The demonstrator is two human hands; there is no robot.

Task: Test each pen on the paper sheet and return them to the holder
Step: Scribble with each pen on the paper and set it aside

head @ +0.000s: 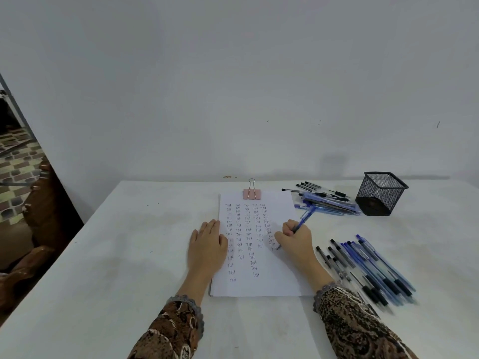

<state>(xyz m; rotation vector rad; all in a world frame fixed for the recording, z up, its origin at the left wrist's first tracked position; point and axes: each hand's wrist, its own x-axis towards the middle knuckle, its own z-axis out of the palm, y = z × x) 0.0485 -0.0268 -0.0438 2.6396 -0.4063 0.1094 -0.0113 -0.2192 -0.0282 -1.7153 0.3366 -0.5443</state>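
A white paper sheet [259, 283] lies in the middle of the table, covered with several columns of small written words. My right hand [295, 239] grips a blue pen [304, 218] with its tip on the sheet's right column. My left hand [207, 244] rests flat on the sheet's left edge, fingers straight. A black mesh holder [379, 193] stands at the back right and looks empty. Several blue and black pens [370, 270] lie in a pile right of the sheet. Another pile of pens [326, 200] lies next to the holder.
A pink binder clip [252, 193] pins the top of the sheet. The white table [116, 255] meets a plain wall behind. Brown wooden furniture [39, 216] stands past the table's left edge.
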